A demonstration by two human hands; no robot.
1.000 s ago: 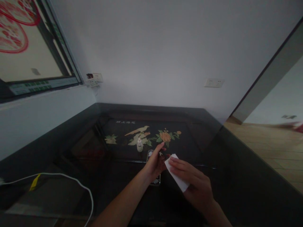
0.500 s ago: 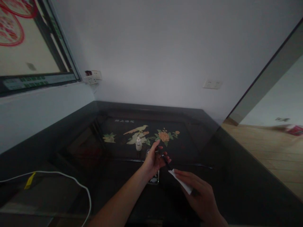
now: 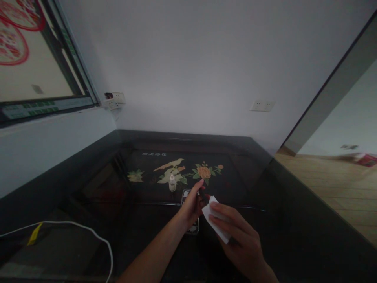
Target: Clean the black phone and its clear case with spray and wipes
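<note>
My left hand is closed around a slim dark object with a shiny bit. Fingers and paper cover most of it, so I cannot tell its kind. In my right hand is a folded white tissue, pinched between thumb and fingers, its upper end close to my left fingers. Under the left hand lies a phone with a patterned back or case, partly covered. Just beyond it, to the left, a small clear bottle with a white cap stands upright.
The glossy black table has an inlaid bird-and-flower picture. A white cable with a yellow tag curves at the lower left. Wall sockets and a window lie beyond.
The tissue in my right hand has moved up and left, close against my left fingers. The dark part that stuck out between the hands is now mostly covered.
</note>
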